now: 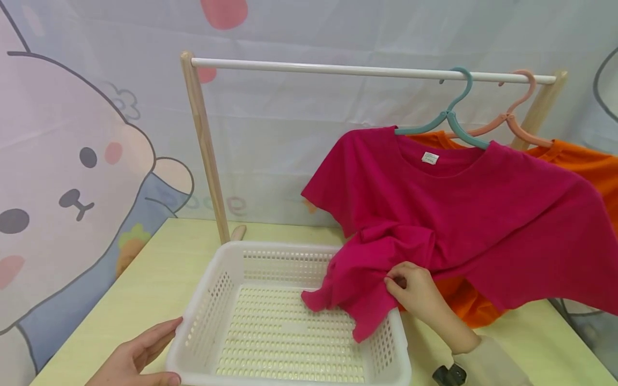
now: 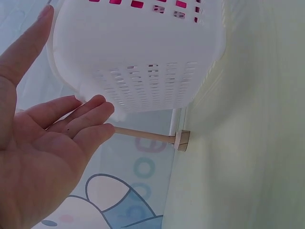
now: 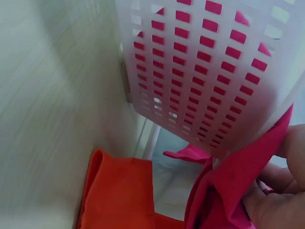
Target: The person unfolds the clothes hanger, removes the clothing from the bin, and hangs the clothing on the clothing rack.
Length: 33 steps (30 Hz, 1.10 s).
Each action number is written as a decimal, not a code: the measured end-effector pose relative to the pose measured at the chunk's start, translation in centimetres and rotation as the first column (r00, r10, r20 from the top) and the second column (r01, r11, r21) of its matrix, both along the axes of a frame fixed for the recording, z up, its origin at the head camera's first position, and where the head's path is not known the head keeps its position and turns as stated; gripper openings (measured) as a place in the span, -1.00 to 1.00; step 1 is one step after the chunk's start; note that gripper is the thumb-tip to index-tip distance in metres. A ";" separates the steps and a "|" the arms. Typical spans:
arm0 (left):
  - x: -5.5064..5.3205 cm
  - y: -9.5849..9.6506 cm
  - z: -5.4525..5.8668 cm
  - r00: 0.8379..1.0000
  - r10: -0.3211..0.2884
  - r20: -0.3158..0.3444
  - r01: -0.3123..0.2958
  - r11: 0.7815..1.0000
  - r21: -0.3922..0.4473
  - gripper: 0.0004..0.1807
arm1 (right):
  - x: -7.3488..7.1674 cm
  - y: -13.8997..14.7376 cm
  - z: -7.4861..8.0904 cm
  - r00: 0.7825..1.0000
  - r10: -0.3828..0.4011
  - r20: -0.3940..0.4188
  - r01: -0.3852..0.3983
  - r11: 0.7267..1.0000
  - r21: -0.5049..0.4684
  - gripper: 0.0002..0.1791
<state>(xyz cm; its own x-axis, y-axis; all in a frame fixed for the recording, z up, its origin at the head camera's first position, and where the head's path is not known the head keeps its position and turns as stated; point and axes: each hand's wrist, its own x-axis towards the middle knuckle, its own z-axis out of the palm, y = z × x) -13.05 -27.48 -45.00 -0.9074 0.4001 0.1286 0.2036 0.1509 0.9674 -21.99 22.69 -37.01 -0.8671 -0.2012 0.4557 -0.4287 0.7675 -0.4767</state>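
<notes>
A magenta T-shirt (image 1: 458, 198) hangs from a teal hanger (image 1: 456, 120) on the rack, its lower part bunched over the right rim of a white plastic basket (image 1: 227, 252). My right hand (image 1: 415, 289) pinches the shirt's fabric between thumb and fingers at that rim. In the right wrist view, magenta cloth (image 3: 238, 181) drapes over the basket's edge beside the fingers. My left hand (image 1: 137, 356) lies at the basket's left front corner, fingers extended along the rim. The left wrist view shows that palm (image 2: 47, 157) facing the basket with nothing held.
An orange T-shirt (image 1: 581, 166) on a peach hanger (image 1: 519, 115) hangs behind the magenta one. The rack has a white bar (image 1: 314, 68) and wooden posts (image 1: 205, 145), and stands on a pale wooden table (image 1: 135, 289). A cartoon-printed cloth (image 1: 285, 145) covers the wall behind.
</notes>
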 end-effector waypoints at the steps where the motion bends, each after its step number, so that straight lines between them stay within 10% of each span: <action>1: 0.0 0.0 0.0 1.000 -0.004 0.003 0.004 1.000 0.005 -0.21 | -0.1 0.1 0.1 1.000 0.003 -0.003 -0.003 1.000 0.006 -0.92; 17: 0.2 -0.1 0.3 0.999 -0.048 0.000 0.048 0.999 0.026 -0.21 | -5.7 0.3 5.6 0.978 -0.135 0.162 0.164 0.969 -0.184 -0.70; 33: 0.4 0.0 0.4 1.000 -0.022 -0.006 0.022 1.000 0.005 -0.19 | -9.3 0.2 10.4 0.923 -0.320 0.213 0.384 0.755 -0.531 -0.57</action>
<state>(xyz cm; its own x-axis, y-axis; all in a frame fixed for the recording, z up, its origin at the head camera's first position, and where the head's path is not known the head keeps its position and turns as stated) -12.66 -27.48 -44.63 -0.8978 0.4188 0.1360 0.2123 0.1411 0.9670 -31.32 22.93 -26.60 -0.8735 0.3862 0.2963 -0.1052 0.4446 -0.8896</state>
